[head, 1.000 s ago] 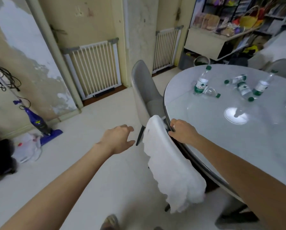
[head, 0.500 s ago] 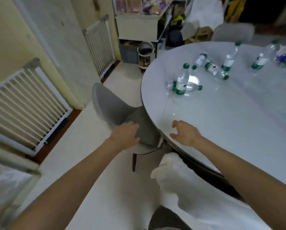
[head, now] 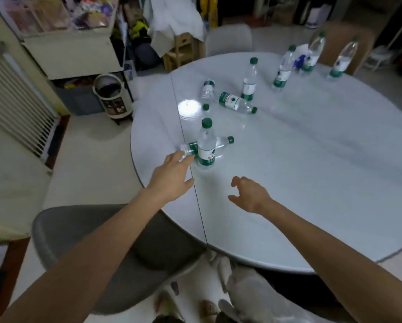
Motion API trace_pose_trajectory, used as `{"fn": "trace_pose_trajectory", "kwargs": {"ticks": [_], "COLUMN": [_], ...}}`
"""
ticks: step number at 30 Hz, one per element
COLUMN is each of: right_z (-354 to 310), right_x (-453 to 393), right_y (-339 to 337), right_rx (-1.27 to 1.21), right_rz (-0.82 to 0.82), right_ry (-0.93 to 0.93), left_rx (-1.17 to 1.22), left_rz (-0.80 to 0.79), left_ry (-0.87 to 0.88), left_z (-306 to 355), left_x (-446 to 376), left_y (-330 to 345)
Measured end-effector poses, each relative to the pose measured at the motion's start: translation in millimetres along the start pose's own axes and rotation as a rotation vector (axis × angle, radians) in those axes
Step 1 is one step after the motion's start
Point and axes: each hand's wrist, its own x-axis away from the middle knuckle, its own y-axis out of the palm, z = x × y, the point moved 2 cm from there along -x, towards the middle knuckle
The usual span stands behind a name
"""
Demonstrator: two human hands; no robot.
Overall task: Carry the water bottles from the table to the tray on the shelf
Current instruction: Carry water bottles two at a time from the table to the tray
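The nearest upright bottle (head: pixel 206 148) stands close to the near-left edge of the round table (head: pixel 311 173), and a second bottle lies on its side (head: pixel 221 143) right behind it, cap pointing right, so the two overlap from this view. The left hand (head: pixel 172 177) reaches over the table edge with fingers spread and flat, its fingertips (head: pixel 183 158) at the base end of the lying bottle; whether they touch it cannot be told. The right hand (head: pixel 250 194) hovers above the tabletop nearer the person, fingers curled loosely apart and holding nothing. This looks like a two-handed pickup about to start, one bottle for each hand, since both arms aim at the same close pair.

Eight bottles can be counted on the table, all clear with green caps and green labels. Five stand: the near one, one in the middle (head: pixel 250 79), and three toward the far right (head: pixel 285 67) (head: pixel 313 54) (head: pixel 343 59). Three lie down: the near one, one by the bright lamp reflection (head: pixel 207 93), and one angled beside it (head: pixel 237 103). Their scatter suggests several trips.

The tray is not in sight; a cluttered shelf unit (head: pixel 74 50) stands at the upper left. One grey chair (head: pixel 116 248) is tucked under the near table edge, below the left arm, and a second chair (head: pixel 229 39) sits at the far side.
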Motion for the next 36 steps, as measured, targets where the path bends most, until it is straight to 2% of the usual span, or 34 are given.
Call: {"fn": "trace_pose_trajectory", "kwargs": {"ticks": [2,5,11,15,18,20,24,26,31,36], "right_z": [-1,0,17,30,36,38,27,16,-26,-50], "right_x": [-17,-28,-53,-84,-111,-131,-172,-192,-231,-272], "right_y": [-9,-12,-15,-16,-22,-23,-18,-11,8,23], "right_rx": [-0.027,-0.088,-0.176,-0.235,-0.260,-0.292,-0.390,-0.523,-1.156,-1.436], "right_rz": [0.042,0.047,0.062,0.042,0.038,0.031,0.003,-0.004,-0.026,0.094], "right_ry": [0.072,0.187,0.329,0.344,0.325,0.310,0.327,0.359,0.614,0.935], "left_rx": [0.044,0.081,-0.014,-0.106,-0.059,-0.051,0.023,0.022,-0.034,-0.053], "left_rz": [0.061,0.055,0.071,0.047,0.136,0.133,0.199,0.258,0.331,0.454], "left_ry": [0.057,0.125,0.156,0.135,0.168,0.191,0.112,0.085,0.103,0.079], "left_z": [-6,-6,0,2,7,3,-34,-55,-97,-112], "left_x": [-36,-78,-153,-191,-203,-208,-202,-192,-167,-164], "left_y": [-11,-18,-23,-7,1,4,-1,-7,-9,2]}}
